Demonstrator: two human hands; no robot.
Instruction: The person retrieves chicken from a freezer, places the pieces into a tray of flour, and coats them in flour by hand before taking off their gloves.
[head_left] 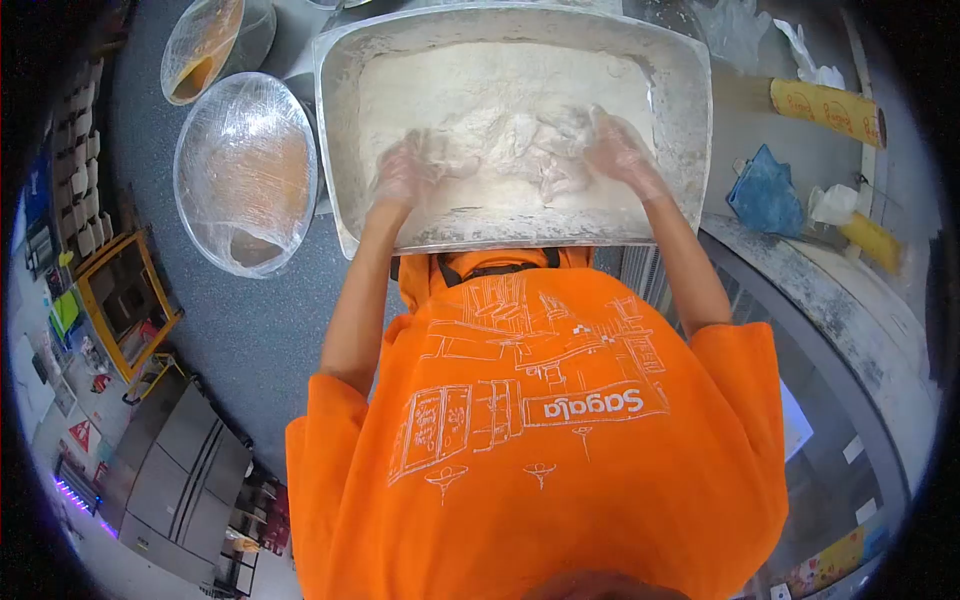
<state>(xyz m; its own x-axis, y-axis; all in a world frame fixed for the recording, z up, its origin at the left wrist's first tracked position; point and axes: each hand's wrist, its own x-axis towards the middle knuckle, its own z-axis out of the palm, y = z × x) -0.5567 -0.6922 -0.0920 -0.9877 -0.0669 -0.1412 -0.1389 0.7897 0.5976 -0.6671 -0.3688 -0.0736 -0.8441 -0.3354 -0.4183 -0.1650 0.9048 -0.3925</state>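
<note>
A large tub [330,150] of white flour [500,75] stands before me, with flour-coated pieces [562,172] that look like raw chicken heaped near its middle. Both hands wear clear plastic gloves dusted with flour. My left hand [405,168] is at the left side of the heap, cupped, its fingertips partly lost in flour beside a coated piece. At the heap's right edge, my right hand [622,155] has its fingers spread and touches the coated pieces. Neither hand shows a clear grip on a piece.
Left of the tub stand two round bowls, a near one [245,175] and a far one [205,50], both covered in plastic film with orange-brown contents. On the right-hand counter lie a yellow roll [828,112], a blue crumpled bag [766,192] and a second yellow roll [872,242].
</note>
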